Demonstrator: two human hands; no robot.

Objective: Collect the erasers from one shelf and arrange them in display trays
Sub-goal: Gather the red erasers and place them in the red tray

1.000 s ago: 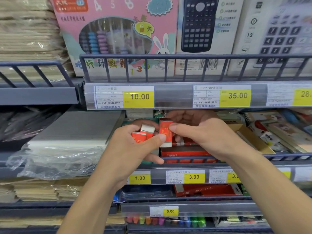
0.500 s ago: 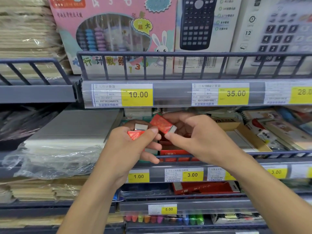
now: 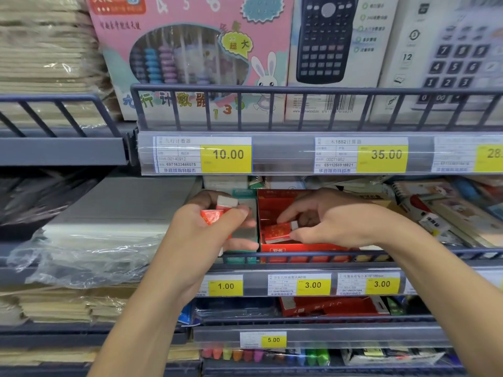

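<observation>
Since half a second ago, the right hand (image 3: 324, 219) has dropped from in front of the shelf down into the red display tray (image 3: 299, 247), carrying a red-sleeved eraser (image 3: 280, 231) with it. The step in hand looks like placing: that eraser sits low inside the tray, pinched between thumb and fingertips, its white end showing. The left hand (image 3: 206, 232) is just beside the tray, its grip curled round a small bunch of erasers (image 3: 217, 210), red sleeves with white ends poking up. The next move probably calls for letting the pinched eraser go flat and square in the tray, then taking another from the left hand's bunch; the tray walls leave little room for fingers. Working down from the biggest writing: on the upper shelf a pink abacus box (image 3: 190, 58) carries large Chinese characters and the digits 1 and 3, beside a calculator box (image 3: 332, 50) and a second calculator box (image 3: 449, 58). Yellow price tags (image 3: 228, 155) below them read 10.00, 35.00 and a cut-off 28. Under the erasers' shelf the tags read 1.00, 3.00 and 3.00, and lower down 5.00. Smallest, a barcode number reads 6971623466075.
</observation>
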